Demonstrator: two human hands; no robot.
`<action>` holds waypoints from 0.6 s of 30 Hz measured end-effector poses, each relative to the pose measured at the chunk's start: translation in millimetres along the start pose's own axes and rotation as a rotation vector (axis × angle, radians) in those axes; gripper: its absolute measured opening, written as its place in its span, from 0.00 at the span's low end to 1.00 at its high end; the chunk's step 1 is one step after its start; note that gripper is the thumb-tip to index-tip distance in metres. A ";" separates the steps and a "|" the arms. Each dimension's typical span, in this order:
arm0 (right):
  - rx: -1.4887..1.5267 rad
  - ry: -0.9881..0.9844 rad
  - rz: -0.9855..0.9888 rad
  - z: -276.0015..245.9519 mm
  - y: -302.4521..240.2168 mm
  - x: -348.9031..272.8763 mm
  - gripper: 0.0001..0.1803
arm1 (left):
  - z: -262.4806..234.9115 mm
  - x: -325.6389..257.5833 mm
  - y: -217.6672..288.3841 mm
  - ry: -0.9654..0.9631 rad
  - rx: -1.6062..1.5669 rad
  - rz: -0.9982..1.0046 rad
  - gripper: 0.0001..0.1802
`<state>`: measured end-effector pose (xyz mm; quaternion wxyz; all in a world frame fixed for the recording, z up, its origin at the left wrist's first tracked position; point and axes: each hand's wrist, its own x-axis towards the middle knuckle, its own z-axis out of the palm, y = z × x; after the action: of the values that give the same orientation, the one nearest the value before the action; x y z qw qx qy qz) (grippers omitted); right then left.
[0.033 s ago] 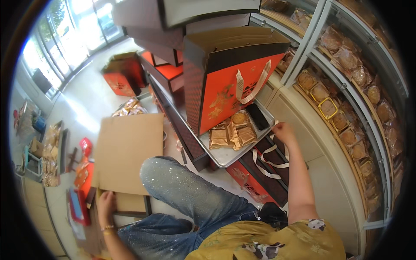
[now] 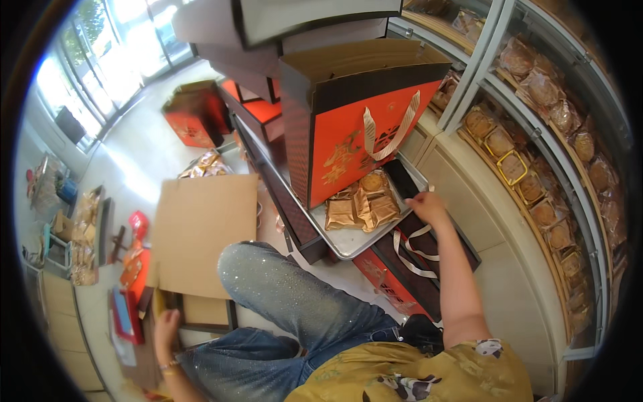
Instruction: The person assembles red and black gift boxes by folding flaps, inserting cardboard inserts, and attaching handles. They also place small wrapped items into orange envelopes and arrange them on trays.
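Observation:
My right hand (image 2: 427, 206) is at the right rim of a metal tray (image 2: 345, 249), its fingers pinched together by the near end of a black phone-like slab (image 2: 400, 179). What they hold, if anything, is hidden. Gold-wrapped packets (image 2: 362, 209) and a round pastry (image 2: 372, 181) lie on the tray, in front of a tall red and black gift bag (image 2: 358, 134) standing upright with its top open. Down at the left, my left hand (image 2: 167, 329) is curled beside a black-edged box (image 2: 211, 312), below a large cardboard sheet (image 2: 204, 234). I cannot make out anything in its fingers.
Another red gift bag with white ribbon handles (image 2: 408, 264) lies under the tray's right side. Glass-fronted shelves of packed pastries (image 2: 536, 194) line the right. More bags (image 2: 191, 114) stand on the floor at the back left; stacked boxes (image 2: 261, 120) rise behind the tray.
My right hand has moved left and slightly down along the tray's rim, towards the slab. My left hand has dropped lower, away from the cardboard sheet's edge. The view has shifted slightly.

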<state>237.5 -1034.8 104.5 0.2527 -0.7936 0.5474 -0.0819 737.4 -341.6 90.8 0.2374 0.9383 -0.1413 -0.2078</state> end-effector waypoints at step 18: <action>1.119 -0.204 0.036 119.6 -50.8 -2.4 0.24 | 31.0 -113.4 76.9 0.366 0.636 -0.186 0.19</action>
<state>327.2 -981.5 27.0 0.6875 -0.5333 0.4071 -0.2780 611.4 -377.5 141.3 -0.0646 0.9956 -0.0682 -0.0032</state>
